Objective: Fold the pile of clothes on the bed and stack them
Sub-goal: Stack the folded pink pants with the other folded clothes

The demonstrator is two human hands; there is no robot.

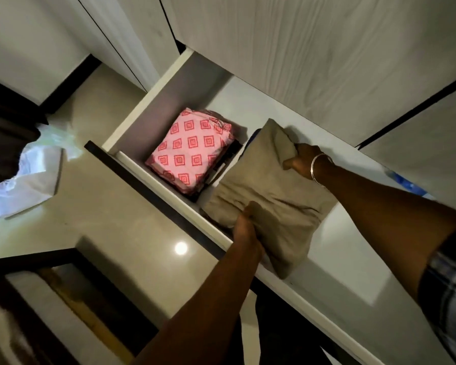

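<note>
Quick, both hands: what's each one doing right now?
Left hand: grips the near edge of the folded beige garment.
Right hand: grips the same garment's far edge.

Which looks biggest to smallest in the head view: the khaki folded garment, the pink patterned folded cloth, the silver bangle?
1. khaki folded garment, though nearer the camera
2. pink patterned folded cloth
3. silver bangle
</note>
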